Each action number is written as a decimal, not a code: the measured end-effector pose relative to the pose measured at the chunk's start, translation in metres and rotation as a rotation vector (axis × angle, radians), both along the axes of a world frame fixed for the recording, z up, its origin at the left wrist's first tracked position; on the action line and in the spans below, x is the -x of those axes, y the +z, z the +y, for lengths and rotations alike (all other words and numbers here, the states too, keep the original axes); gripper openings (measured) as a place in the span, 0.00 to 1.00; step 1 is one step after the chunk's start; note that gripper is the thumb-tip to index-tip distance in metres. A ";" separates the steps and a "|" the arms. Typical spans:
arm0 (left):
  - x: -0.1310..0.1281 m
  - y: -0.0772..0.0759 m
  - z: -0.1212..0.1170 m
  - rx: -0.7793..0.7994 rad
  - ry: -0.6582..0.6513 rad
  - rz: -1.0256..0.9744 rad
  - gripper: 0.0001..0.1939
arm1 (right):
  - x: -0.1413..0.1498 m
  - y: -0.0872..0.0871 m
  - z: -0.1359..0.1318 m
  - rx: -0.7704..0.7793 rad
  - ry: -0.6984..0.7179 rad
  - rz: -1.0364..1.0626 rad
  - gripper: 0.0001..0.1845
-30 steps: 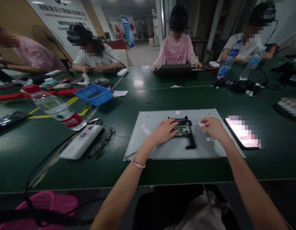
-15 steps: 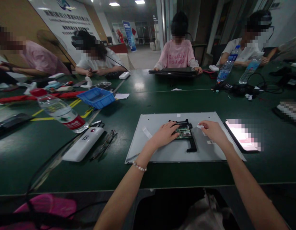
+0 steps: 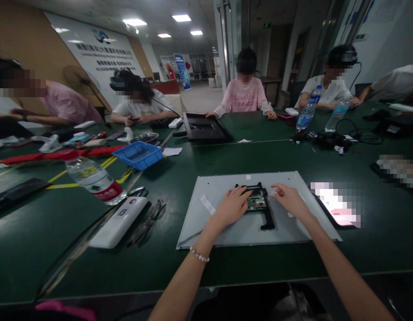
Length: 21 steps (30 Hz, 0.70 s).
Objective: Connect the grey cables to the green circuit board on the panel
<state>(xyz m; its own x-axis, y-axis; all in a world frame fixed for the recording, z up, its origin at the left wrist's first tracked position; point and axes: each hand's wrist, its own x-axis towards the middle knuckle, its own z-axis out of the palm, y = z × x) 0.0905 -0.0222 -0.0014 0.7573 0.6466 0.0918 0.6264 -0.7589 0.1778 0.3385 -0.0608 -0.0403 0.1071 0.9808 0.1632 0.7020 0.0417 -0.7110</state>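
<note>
A flat grey panel (image 3: pixel 293 232) lies on the table in front of me. Near its middle sits a black plastic frame (image 3: pixel 268 219) with a green circuit board (image 3: pixel 259 203) inside it. My left hand (image 3: pixel 232 204) rests over the left part of the frame and board, its fingers stretched out and holding nothing visible. Just right of the frame, my right hand (image 3: pixel 291 200) pinches a small white piece (image 3: pixel 272 194), which looks like paper or tape. A pale strip (image 3: pixel 207 204) lies on the panel left of my left hand.
Right of the panel lies a lit phone (image 3: pixel 340 207). On the left are a white power bank (image 3: pixel 119 223), glasses (image 3: pixel 149 223), a water bottle (image 3: pixel 96 180) and a blue tray (image 3: pixel 139 156). Across the table, a person in pink sits beside a black panel (image 3: pixel 206 129).
My view has tilted up slightly. My left hand stays on the frame; my right hand has come a little closer to it. The person opposite has moved the black panel to the left.
</note>
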 end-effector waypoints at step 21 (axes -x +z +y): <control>0.005 -0.001 0.000 -0.038 0.026 -0.024 0.22 | 0.009 0.012 -0.001 0.090 0.210 0.194 0.11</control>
<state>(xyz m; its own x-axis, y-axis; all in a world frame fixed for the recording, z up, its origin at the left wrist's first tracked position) 0.0857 -0.0227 -0.0028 0.7374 0.6619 0.1346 0.6421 -0.7488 0.1643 0.3298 -0.0619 -0.0281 -0.0794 0.9943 0.0709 0.5351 0.1025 -0.8385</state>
